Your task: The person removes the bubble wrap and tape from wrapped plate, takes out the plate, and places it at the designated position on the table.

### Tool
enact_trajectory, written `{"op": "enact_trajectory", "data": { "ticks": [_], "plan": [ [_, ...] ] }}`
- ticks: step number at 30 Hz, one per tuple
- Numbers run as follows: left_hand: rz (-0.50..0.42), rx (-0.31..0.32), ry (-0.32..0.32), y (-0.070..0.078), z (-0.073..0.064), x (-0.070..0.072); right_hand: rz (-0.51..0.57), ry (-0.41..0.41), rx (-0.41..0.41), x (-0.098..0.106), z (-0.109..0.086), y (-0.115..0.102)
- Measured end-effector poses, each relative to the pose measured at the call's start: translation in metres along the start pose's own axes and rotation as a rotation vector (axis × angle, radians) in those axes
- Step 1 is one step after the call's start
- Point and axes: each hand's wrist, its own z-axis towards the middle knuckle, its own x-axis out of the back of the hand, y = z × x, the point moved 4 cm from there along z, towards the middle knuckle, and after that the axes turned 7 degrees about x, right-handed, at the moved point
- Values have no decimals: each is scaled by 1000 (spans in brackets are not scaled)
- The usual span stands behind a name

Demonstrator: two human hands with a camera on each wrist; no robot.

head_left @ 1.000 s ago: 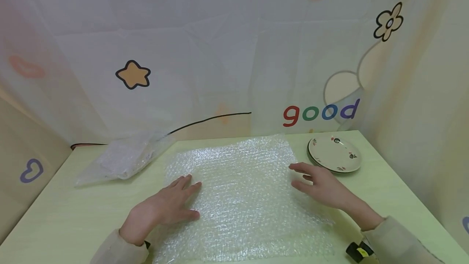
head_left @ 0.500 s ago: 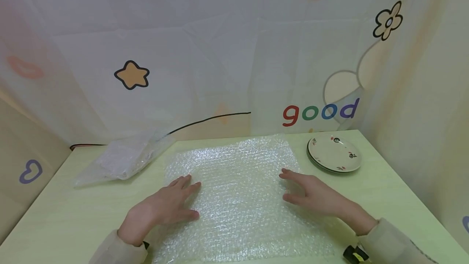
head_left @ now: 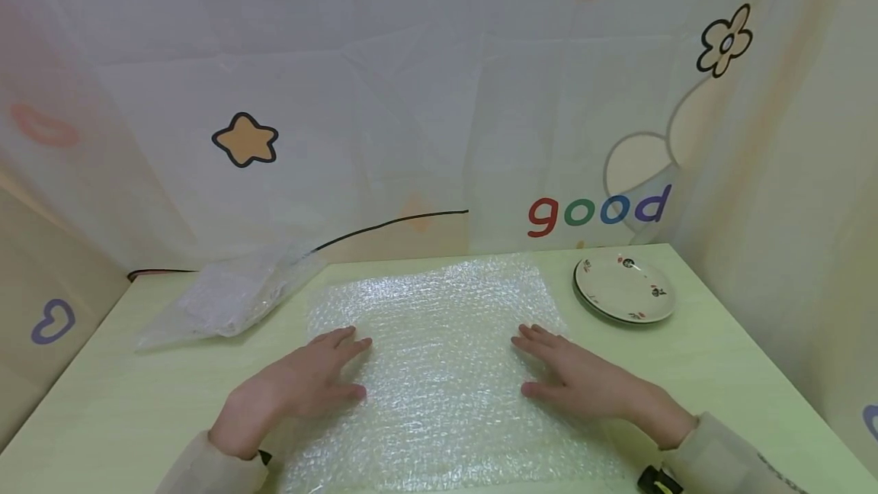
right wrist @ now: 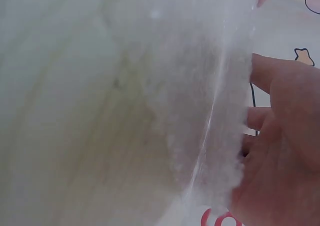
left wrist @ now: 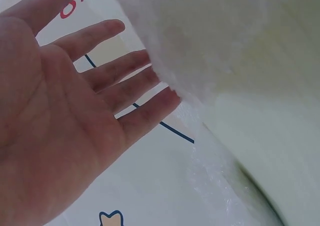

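Laying-out appeared done: bubble wrap (head_left: 439, 402) lay flat on the table (head_left: 137, 402) beneath left hand (head_left: 298, 380), fingers spread, and right hand (head_left: 586, 380), thumb apart. Plates (head_left: 624, 292) nearby sat uncovered, untouched.

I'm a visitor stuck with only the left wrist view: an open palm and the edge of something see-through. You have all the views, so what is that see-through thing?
Observer: It's bubble wrap; the head view shows its bumpy surface spread across the table.

Visitor: Neat! What's over on its right side?

Observer: The person's right hand, fingers extended over that part of the wrap.

Visitor: And farther back, on the right?

Observer: A patterned plate, with what looks like another one under it.
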Motion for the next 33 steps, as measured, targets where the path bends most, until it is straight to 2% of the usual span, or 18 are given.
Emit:
{"op": "enact_trajectory", "data": {
  "ticks": [6,13,22,30,33],
  "plan": [
    [47,-42,71,-4,2,5,-29,-22,7,0,-1,-3],
    [133,-82,233,-6,1,18,-75,-25,-10,1,0,-6],
    [125,-43,405,-19,-6,37,-111,-25,6,0,1,-7],
    [87,2,493,-36,-10,49,-108,-39,0,1,1,-8],
    [68,56,509,-43,-12,53,-111,-40,0,2,1,-9]
  ]
}}
